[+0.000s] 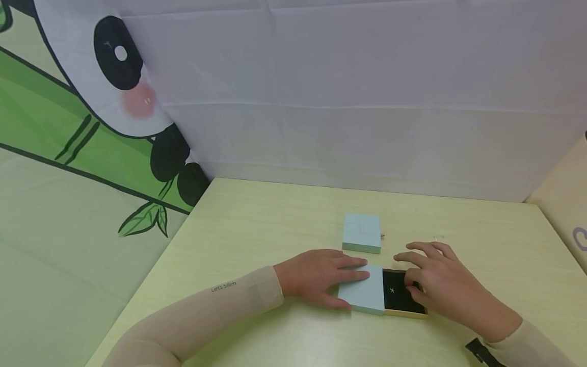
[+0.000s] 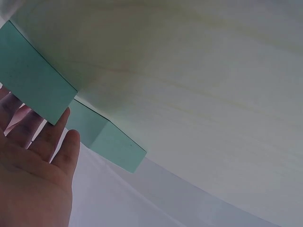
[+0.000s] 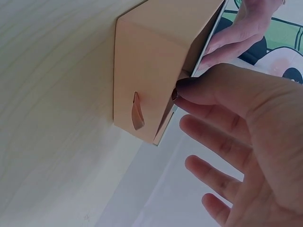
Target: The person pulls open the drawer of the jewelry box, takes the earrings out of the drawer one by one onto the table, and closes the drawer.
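My left hand (image 1: 318,278) rests with spread fingers on the light blue sleeve (image 1: 359,293) of a box. From the sleeve's right side extends a tan drawer (image 1: 405,314) with a black insert (image 1: 395,300), bearing a small silvery star-like piece (image 1: 392,290). My right hand (image 1: 447,285) is over the drawer's right end, thumb and index tips together at the insert; its other fingers are raised. In the right wrist view, those fingertips (image 3: 182,90) meet at the drawer's (image 3: 147,71) upper edge. Whether they pinch anything is unclear. A ribbon tab (image 3: 137,111) hangs from its end wall.
Behind the sleeve lies a second light blue box (image 1: 361,232), with a small tab at its right side. Some tiny thin pieces (image 1: 436,238) lie on the pale wooden table (image 1: 275,214) beyond my right hand. A printed cloth (image 1: 321,137) hangs behind the table.
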Motion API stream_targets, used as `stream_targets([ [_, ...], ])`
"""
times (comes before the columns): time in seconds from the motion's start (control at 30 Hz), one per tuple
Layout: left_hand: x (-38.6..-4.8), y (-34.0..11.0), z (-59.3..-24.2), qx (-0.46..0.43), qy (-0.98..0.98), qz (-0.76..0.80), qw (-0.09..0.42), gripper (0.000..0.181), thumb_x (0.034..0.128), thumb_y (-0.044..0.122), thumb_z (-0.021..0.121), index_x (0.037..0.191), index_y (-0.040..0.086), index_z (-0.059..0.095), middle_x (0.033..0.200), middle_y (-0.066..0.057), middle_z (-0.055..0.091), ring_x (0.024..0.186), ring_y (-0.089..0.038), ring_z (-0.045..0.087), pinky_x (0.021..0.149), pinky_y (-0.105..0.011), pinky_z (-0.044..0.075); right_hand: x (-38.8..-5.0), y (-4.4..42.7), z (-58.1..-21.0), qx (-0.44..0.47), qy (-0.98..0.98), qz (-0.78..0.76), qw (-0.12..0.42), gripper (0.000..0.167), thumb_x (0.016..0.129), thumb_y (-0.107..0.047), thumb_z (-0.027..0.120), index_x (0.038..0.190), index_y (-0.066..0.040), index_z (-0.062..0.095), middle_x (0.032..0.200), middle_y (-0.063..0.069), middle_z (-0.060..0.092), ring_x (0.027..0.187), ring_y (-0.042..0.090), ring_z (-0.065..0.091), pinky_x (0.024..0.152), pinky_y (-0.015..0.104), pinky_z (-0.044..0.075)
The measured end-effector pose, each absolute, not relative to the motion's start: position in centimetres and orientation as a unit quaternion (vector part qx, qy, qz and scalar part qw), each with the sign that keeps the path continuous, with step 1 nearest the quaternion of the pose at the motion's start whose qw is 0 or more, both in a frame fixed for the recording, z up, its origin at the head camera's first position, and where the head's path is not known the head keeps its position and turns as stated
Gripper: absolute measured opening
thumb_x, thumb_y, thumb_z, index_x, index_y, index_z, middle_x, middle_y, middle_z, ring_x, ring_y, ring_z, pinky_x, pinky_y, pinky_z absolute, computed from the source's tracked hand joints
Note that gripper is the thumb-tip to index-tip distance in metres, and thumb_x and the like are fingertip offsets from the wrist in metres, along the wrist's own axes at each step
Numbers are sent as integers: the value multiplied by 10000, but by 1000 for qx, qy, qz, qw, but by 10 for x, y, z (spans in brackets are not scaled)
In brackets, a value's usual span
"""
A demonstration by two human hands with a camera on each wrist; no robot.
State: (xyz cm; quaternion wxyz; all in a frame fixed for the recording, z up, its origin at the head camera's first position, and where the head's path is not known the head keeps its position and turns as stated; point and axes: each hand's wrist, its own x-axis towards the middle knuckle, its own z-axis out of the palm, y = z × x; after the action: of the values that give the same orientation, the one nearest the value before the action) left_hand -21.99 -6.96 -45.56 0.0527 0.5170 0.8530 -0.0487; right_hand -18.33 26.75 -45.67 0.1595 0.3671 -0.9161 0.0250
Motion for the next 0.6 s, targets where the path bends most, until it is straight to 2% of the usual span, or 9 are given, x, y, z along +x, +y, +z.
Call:
stream_targets([
  [0.6, -221, -70, -456, 520, 851, -49, 52, 799, 1141, 733, 630, 1833, 373, 457, 1916, 112, 446, 1733, -158, 526, 1432, -324, 439, -185, 274, -457, 360, -918, 33, 163, 345, 757, -136, 1070, 734, -344, 795, 1343, -14, 870, 1366, 400, 753, 1109, 681, 594],
])
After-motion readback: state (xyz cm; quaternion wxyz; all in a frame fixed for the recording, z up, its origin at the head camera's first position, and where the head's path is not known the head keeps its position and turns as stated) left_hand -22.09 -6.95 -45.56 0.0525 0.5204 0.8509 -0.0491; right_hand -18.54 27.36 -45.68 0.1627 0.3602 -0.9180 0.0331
